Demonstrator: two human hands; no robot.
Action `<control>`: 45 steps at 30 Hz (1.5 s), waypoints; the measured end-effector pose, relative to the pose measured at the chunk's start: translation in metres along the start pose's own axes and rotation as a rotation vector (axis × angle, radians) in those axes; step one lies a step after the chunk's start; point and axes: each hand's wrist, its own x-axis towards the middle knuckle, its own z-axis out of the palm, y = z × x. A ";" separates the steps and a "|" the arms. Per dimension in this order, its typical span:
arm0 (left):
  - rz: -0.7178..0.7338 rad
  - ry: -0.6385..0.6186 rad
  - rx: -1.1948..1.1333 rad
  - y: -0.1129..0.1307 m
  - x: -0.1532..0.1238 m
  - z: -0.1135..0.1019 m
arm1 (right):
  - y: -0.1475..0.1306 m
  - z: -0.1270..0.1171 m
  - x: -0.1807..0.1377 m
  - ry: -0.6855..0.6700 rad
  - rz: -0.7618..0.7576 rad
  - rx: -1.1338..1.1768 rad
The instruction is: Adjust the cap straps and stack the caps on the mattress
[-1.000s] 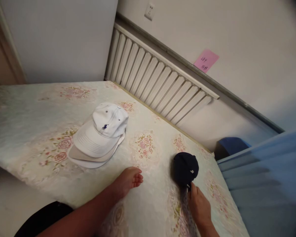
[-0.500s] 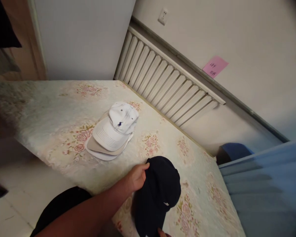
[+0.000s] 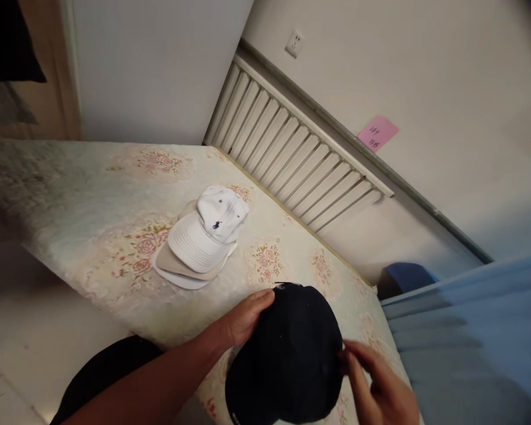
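A black baseball cap is held up close over the flowered bed cover, its rounded crown towards me. My left hand grips its left edge, thumb on the outside and the other fingers hidden behind the fabric. At the cap's right side, my right hand pinches the edge between thumb and fingertips. Further off on the cover lies a small stack of caps: a white cap with a dark embroidered logo on top, a beige cap beneath it, and another pale brim at the bottom.
The flowered cover spreads over the bed. A white radiator runs along the wall, below a pink note and a socket. A blue curtain hangs at the right, with a dark blue object behind it.
The black cap has been tipped and turned so its crown faces me. My right hand has moved from the brim at the bottom up to the cap's right side.
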 end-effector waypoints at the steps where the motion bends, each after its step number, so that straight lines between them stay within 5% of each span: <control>1: -0.002 -0.018 0.019 0.002 -0.001 0.001 | -0.002 -0.003 0.021 -0.011 -0.004 0.035; 7: -0.080 -0.041 0.116 0.011 -0.006 0.005 | -0.041 0.009 0.100 -0.263 -0.179 0.121; 14: -0.051 -0.009 0.225 0.009 -0.004 0.002 | -0.077 0.052 0.121 -0.638 -0.426 -0.340; 17: -0.024 0.006 0.250 0.010 -0.006 0.006 | -0.075 0.062 0.123 -0.674 -0.422 -0.370; 25: -0.007 0.048 0.299 0.019 -0.008 0.008 | -0.068 0.068 0.122 -0.606 -0.091 0.226; 31: -0.038 0.006 0.285 0.021 -0.011 0.007 | -0.034 0.067 0.150 -0.225 0.421 0.786; 34: -0.032 0.026 0.252 0.019 -0.010 0.004 | -0.014 0.071 0.154 -0.351 0.482 1.003; 41: -0.017 0.017 0.167 0.017 -0.006 -0.001 | -0.005 0.086 0.123 -0.831 0.587 0.922; 45: -0.011 0.014 0.126 0.018 -0.006 -0.001 | -0.008 0.086 0.110 -0.857 0.660 0.994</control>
